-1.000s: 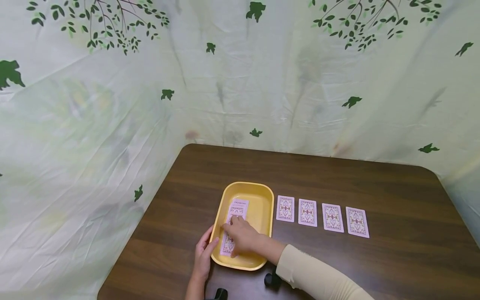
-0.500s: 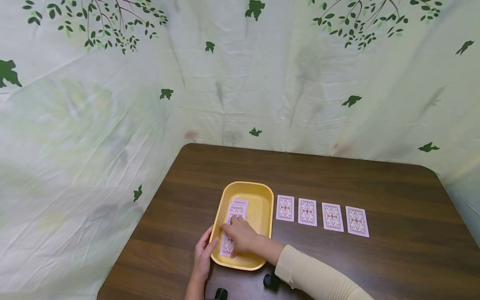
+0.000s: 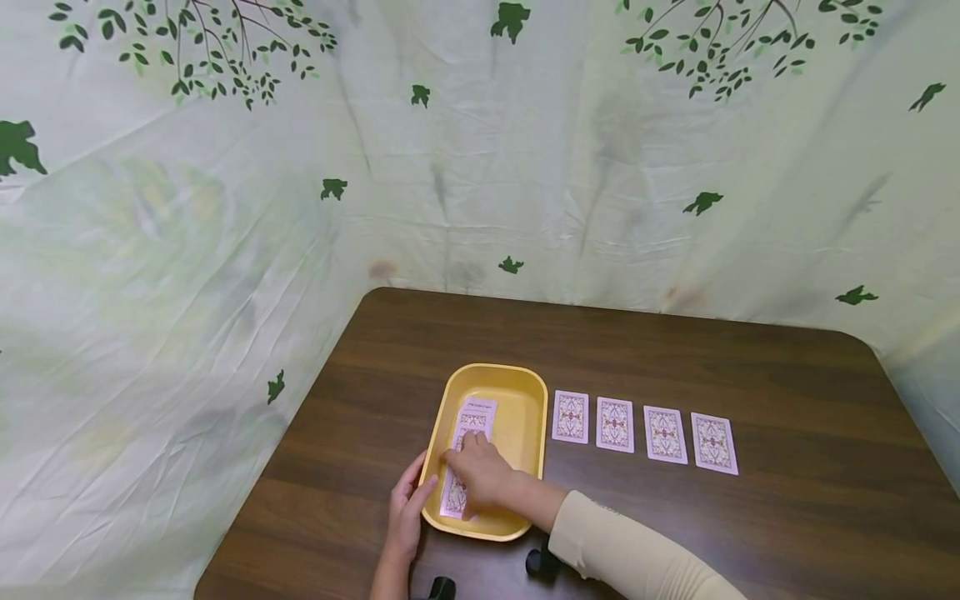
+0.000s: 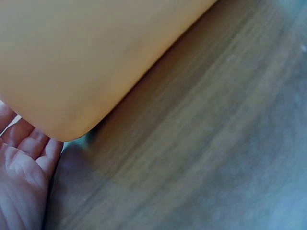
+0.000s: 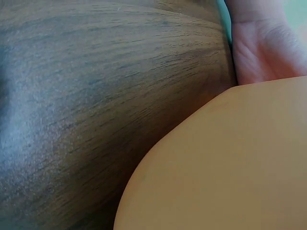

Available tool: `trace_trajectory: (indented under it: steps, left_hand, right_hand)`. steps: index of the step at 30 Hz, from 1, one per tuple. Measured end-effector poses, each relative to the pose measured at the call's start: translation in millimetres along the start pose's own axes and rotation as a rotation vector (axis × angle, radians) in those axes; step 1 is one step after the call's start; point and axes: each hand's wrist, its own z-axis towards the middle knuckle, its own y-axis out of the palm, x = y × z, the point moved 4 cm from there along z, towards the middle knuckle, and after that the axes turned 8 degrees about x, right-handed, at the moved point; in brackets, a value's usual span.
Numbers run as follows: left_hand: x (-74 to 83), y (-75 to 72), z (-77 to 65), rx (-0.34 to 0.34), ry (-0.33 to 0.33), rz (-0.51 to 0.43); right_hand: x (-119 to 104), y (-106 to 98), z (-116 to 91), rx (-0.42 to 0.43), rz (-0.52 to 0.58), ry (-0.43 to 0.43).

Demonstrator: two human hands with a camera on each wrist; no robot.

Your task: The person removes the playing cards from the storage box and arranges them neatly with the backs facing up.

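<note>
A yellow tray (image 3: pixel 517 417) stands on the table. My left hand (image 3: pixel 406 515) grips its left side, the thumb over the rim; in the left wrist view the fingers of that left hand (image 4: pixel 24 158) go under the tray's edge. Inside the tray lie overlapping purple-backed playing cards (image 3: pixel 481 407) in a column along the left. My right hand (image 3: pixel 486 477) reaches in over the right rim and holds the nearest card (image 3: pixel 453 500) between thumb and fingers, partly covering it. In the right wrist view, the tray wall (image 5: pixel 225 163) hides the fingers of this hand (image 5: pixel 268 52).
Several face-down cards (image 3: pixel 615 425) lie in a spaced row to the right of the tray. The brown wooden table (image 3: pixel 600 342) backs onto a leaf-printed cloth (image 3: pixel 570 167). Dark wrist-camera mounts (image 3: pixel 543 562) sit by the near edge.
The nearest card in the tray has shifted slightly toward the near end, with my right thumb moving along. My left hand and the tray have stayed in place.
</note>
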Motion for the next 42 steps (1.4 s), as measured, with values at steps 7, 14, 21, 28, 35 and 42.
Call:
trace_trajectory:
  steps: [7, 14, 21, 28, 35, 42]
  left_hand:
    - [-0.1, 0.3, 0.3, -0.01, 0.014, -0.014]
    - [-0.1, 0.8, 0.9, -0.015, 0.025, -0.019]
    - [0.4, 0.4, 1.4, -0.013, 0.022, -0.018]
    - [-1.2, -0.1, 1.2, -0.009, 0.016, -0.006]
    - [-1.1, 0.2, 1.0, -0.005, 0.014, -0.007]
    - [-0.3, 0.2, 0.8, -0.01, 0.022, -0.011]
  right_hand:
    - [-3.1, 0.2, -0.5, -0.006, 0.001, 0.034]
    - [-5.1, 1.1, -1.3, 0.017, -0.004, 0.045]
    - [-3.3, -1.4, -0.4, -0.008, -0.086, 0.07]
    - [-3.3, -2.3, -0.9, -0.025, -0.068, 0.081]
    - [-2.1, -1.6, 0.1, -0.016, -0.06, 0.082]
    - [-3.6, -1.6, 0.2, 0.008, -0.018, 0.095]
